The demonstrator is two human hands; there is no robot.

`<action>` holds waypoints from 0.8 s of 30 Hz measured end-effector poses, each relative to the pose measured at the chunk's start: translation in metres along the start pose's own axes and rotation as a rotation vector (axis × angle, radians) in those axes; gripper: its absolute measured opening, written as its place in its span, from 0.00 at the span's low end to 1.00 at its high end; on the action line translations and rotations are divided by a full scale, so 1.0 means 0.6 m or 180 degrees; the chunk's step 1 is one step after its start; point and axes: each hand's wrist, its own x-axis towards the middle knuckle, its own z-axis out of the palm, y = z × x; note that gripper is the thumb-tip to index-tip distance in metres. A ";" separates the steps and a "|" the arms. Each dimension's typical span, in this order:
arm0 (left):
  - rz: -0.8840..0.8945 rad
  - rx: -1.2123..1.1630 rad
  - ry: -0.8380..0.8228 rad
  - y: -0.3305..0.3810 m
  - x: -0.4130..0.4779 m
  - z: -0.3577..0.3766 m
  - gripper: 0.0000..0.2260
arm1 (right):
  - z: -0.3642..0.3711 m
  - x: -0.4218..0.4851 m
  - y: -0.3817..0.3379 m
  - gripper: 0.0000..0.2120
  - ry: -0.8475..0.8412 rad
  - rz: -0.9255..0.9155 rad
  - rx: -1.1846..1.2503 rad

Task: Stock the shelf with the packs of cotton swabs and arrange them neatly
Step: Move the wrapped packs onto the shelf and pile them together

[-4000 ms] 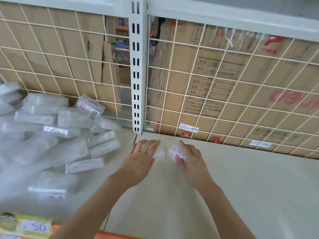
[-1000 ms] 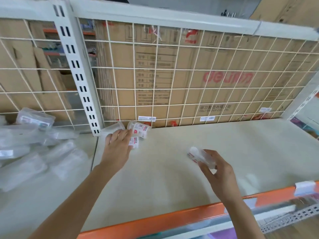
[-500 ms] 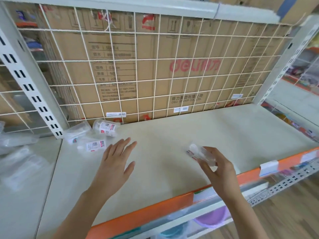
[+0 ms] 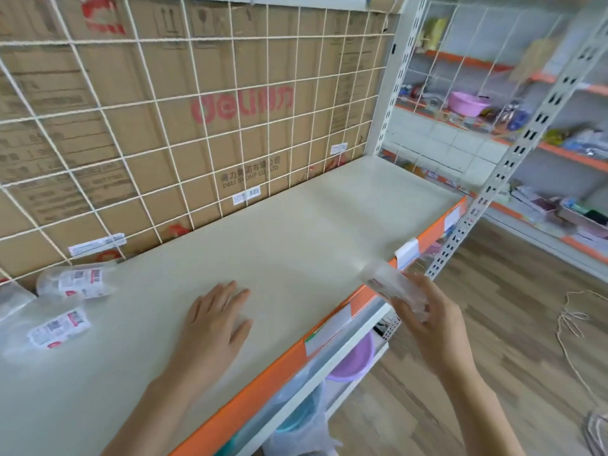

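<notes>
My right hand (image 4: 431,320) grips a clear pack of cotton swabs (image 4: 388,284) just past the orange front edge of the cream shelf (image 4: 296,232). My left hand (image 4: 214,324) lies flat on the shelf board with fingers straight, holding nothing. At the shelf's back left, next to the wire grid, lie three clear packs with red and white labels: one (image 4: 77,281) against the grid, one (image 4: 56,329) in front of it, and one (image 4: 13,301) cut off by the frame's left edge.
A white wire grid (image 4: 197,126) backs the shelf, with brown cardboard boxes behind it. A perforated white upright (image 4: 513,153) stands at the shelf's right end. A purple basin (image 4: 355,363) sits on the shelf below. Wooden floor and other stocked shelves (image 4: 543,143) lie to the right.
My view has swung right. The left hand left the packs at the back left and now rests flat on the board; the right hand carried its pack to the shelf's front edge.
</notes>
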 end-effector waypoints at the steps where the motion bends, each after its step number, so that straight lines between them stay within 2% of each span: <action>1: 0.0051 -0.0032 0.0013 0.009 0.010 0.001 0.25 | -0.007 0.000 0.007 0.14 0.0057 0.0058 -0.0032; 10: 0.0554 -0.0073 0.0223 0.095 0.141 0.012 0.22 | -0.057 0.074 0.068 0.11 0.0477 0.0125 -0.0070; 20: 0.0438 -0.0105 0.0351 0.224 0.322 0.064 0.22 | -0.108 0.299 0.168 0.13 0.0245 -0.0033 -0.0046; 24: 0.0375 -0.0049 0.0434 0.280 0.390 0.097 0.21 | -0.113 0.398 0.208 0.14 0.0093 -0.0130 -0.0485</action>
